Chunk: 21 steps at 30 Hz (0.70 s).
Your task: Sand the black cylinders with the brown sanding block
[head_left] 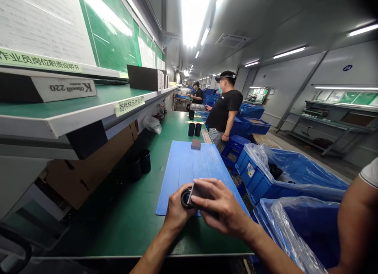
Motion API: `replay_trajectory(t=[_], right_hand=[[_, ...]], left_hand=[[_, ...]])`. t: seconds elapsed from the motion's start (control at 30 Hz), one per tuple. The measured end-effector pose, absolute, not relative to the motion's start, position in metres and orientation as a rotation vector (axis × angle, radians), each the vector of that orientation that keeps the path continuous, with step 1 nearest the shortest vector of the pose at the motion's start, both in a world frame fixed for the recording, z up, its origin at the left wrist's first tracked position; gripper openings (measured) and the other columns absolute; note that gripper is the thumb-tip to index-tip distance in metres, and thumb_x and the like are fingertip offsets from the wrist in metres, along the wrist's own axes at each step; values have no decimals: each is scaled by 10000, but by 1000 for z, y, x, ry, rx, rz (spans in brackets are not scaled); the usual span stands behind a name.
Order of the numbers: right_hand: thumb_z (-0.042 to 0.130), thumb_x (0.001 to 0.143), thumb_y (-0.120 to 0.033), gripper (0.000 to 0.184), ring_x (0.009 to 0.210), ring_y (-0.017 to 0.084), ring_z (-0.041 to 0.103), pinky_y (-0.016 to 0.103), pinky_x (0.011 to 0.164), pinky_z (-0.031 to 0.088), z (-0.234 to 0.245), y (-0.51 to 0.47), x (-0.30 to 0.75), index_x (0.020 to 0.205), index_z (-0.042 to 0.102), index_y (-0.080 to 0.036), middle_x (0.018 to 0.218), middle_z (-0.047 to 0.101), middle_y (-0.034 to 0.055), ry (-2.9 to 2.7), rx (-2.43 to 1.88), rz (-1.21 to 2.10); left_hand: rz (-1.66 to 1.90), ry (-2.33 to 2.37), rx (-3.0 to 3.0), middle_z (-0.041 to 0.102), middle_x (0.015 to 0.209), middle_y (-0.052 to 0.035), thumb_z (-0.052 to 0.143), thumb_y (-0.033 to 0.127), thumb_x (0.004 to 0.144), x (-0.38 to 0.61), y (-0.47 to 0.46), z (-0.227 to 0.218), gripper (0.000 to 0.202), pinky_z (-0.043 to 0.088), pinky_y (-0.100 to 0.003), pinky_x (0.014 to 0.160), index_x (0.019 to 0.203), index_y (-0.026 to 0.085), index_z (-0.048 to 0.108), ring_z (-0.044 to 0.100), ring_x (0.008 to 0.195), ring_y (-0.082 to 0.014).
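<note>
My left hand [178, 206] is wrapped round a glossy black cylindrical cup [183, 199], its round open end facing up toward me. In my right hand [220, 205] is a flat grey-brown sanding block [201, 191], gripped between thumb and fingers. The block stands tilted against the cup's rim, and my fingers cover part of it. Both hands are over the near end of a blue mat [189, 163]. A second brown sanding block [195, 144] lies at the mat's far end.
Black cups [145, 161] stand left of the mat on the green table [118, 222]; others [191, 129] stand beyond it. A shelf [103, 108] overhangs the left side. Blue bins [260, 183] lined with plastic are on the right. A co-worker [226, 104] stands ahead; another person's arm [358, 215] is at right.
</note>
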State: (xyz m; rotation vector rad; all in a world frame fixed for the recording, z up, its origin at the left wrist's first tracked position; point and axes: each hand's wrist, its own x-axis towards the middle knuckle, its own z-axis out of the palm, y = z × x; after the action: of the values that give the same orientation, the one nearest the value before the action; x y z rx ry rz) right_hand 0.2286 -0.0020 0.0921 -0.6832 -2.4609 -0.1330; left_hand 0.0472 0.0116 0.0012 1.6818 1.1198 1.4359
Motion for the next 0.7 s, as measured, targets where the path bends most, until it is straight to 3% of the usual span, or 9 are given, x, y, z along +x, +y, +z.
replay_trajectory(t=[0.07, 0.13, 0.27, 0.3, 0.43, 0.6, 0.7], right_hand=[[680, 857, -233, 466, 1342, 271, 495, 474, 995, 507, 90, 1, 226, 1307, 631, -344, 1494, 524, 33, -2478, -660, -179], [697, 883, -288, 423, 1347, 266, 492, 464, 989, 512, 88, 4, 226, 1297, 637, -348, 1486, 532, 40, -2468, -616, -207], [673, 927, -305, 360, 1364, 252, 478, 447, 1012, 503, 88, 6, 231, 1286, 647, -317, 1492, 521, 68, -2434, -631, -185], [660, 934, -290, 358, 1373, 251, 469, 450, 1019, 498, 90, 6, 231, 1290, 645, -318, 1494, 519, 63, -2455, -641, -183], [630, 943, -282, 372, 1410, 249, 429, 477, 1070, 455, 94, 12, 231, 1306, 634, -364, 1519, 498, 15, -2549, -570, -66], [598, 974, -276, 345, 1391, 234, 470, 462, 1145, 406, 84, 31, 264, 1314, 647, -310, 1518, 478, 59, -2183, -764, 421], [665, 934, -298, 432, 1415, 262, 442, 480, 1184, 354, 85, 34, 283, 1363, 610, -305, 1541, 446, 72, -2011, -844, 509]], left_hand=[[1444, 1148, 1637, 759, 937, -24, 645, 256, 835, 48, 12, 0, 245, 575, -288, 755, 1068, 194, 689, 717, 851, -215], [1441, 1170, 1603, 752, 865, -20, 581, 280, 893, 48, 13, -2, 203, 567, -273, 700, 1035, 185, 691, 710, 797, -205], [1409, 1104, 1702, 755, 990, -17, 788, 262, 715, 49, 14, -4, 471, 574, -287, 754, 1164, 202, 660, 710, 859, -225], [1409, 1103, 1718, 755, 986, -18, 792, 261, 709, 49, 15, -5, 462, 574, -287, 751, 1149, 200, 665, 710, 854, -225], [1408, 1151, 1705, 737, 828, -18, 667, 311, 836, 50, 17, -8, 180, 559, -271, 653, 956, 176, 681, 693, 742, -201], [1389, 1140, 1740, 741, 1025, -26, 767, 257, 735, 50, 15, 4, 408, 550, -307, 870, 1128, 202, 670, 701, 933, -212], [1363, 1141, 1738, 736, 1037, -36, 753, 234, 735, 49, 14, 11, 405, 536, -302, 884, 1132, 202, 679, 696, 946, -204]])
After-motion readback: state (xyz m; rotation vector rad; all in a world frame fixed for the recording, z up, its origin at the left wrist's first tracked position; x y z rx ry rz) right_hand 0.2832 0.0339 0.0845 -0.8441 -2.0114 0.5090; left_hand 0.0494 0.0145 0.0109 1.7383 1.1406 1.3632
